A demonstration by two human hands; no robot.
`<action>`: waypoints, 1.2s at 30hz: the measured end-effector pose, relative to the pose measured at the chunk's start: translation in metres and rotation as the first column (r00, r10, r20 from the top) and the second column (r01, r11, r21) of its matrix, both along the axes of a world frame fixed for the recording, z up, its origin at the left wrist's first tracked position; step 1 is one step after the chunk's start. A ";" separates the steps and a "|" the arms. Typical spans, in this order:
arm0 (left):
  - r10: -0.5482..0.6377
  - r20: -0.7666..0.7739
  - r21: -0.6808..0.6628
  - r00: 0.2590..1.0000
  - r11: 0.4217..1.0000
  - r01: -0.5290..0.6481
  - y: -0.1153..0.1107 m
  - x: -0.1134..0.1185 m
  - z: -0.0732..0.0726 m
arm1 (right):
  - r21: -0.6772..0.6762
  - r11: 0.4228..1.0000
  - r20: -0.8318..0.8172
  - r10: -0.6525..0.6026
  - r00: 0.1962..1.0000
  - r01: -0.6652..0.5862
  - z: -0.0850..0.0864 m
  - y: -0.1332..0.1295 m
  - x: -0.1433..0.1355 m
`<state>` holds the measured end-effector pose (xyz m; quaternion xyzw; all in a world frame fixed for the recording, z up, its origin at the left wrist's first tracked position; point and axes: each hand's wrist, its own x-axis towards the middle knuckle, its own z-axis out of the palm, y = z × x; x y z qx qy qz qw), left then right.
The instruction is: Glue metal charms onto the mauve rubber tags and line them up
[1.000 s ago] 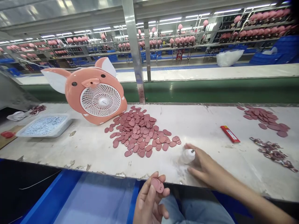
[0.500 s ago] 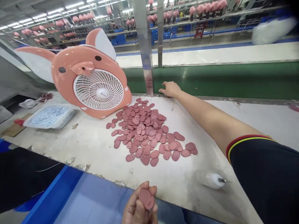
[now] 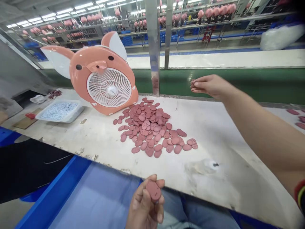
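Note:
Near the table's front edge, my left hand [image 3: 140, 208] is closed on a pink oval disc [image 3: 153, 191] with small holes near one end, held between thumb and fingers. My right hand [image 3: 214, 86] is raised in front of the green belt, fingertips pinched together. Between them shows a small dark reddish piece [image 3: 192, 83], too small to name. A loose pile of pink oval discs [image 3: 149, 127] lies on the table between my hands, some with small holes showing. To the right of the pile lies a blurred whitish bottle [image 3: 205, 166] with a dark tip.
A pig-shaped fan [image 3: 77, 78] stands behind the pile. At left sits a white tray [image 3: 62, 120] of blue-white bits. A metal post [image 3: 153, 47] rises at the back edge, beside the green belt [image 3: 247, 79]. More discs [image 3: 300, 125] lie far right. A blue bin [image 3: 54, 194] is below.
My right hand has moved rightward from beside the post, and its fingers are now pinched on a small reddish piece. The left hand still holds its disc. The view has shifted slightly.

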<state>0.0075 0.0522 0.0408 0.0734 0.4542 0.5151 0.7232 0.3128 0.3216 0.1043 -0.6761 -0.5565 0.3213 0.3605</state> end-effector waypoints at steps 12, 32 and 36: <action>-0.309 0.053 0.038 0.950 0.951 0.307 -0.050 0.001 0.006 | 0.095 0.914 -0.209 0.406 0.890 -0.395 0.004 -0.294 -0.097; -0.487 0.092 0.141 0.869 0.870 0.473 -0.064 0.000 -0.002 | 0.147 0.787 0.111 0.588 0.801 -0.599 -0.004 -0.313 -0.113; -0.493 0.096 0.137 0.865 0.867 0.479 -0.064 0.001 -0.003 | 0.172 0.756 0.166 0.610 0.775 -0.631 -0.004 -0.313 -0.110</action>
